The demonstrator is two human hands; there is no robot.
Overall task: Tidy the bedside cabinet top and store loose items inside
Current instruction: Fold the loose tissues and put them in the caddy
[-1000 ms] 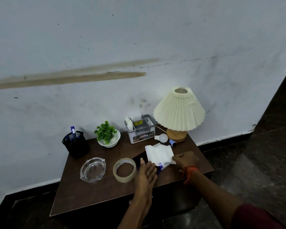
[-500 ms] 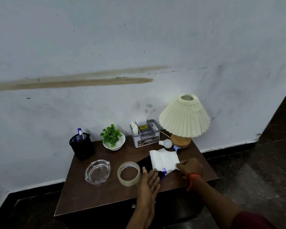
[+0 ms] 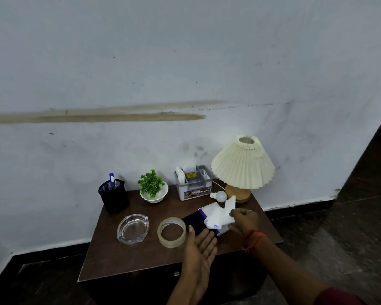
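The white paper (image 3: 219, 217) is off the surface, one corner standing up, pinched at its right edge between the thumb and fingers of the right hand (image 3: 244, 220), over the right front part of the cabinet top (image 3: 128, 258). Under it lies a dark flat item (image 3: 191, 221) with a purple edge (what it is I cannot tell). The left hand (image 3: 199, 245) holds nothing: its fingers are straight and close together, and their tips rest on the near end of that dark item.

Just left of the hand, touching or nearly touching the dark item, a tape roll (image 3: 171, 232) lies flat. Further left, towards the front left, sits a glass ashtray (image 3: 132, 228). Along the back edge, from the left corner: a black mesh pen holder (image 3: 114, 197) with blue pens, a small green plant (image 3: 152, 186) in a white bowl, a grey organiser box (image 3: 194, 186), and a loose bulb (image 3: 219, 195) lying beside the wooden base of a pleated cream lamp (image 3: 242, 165) in the back right corner
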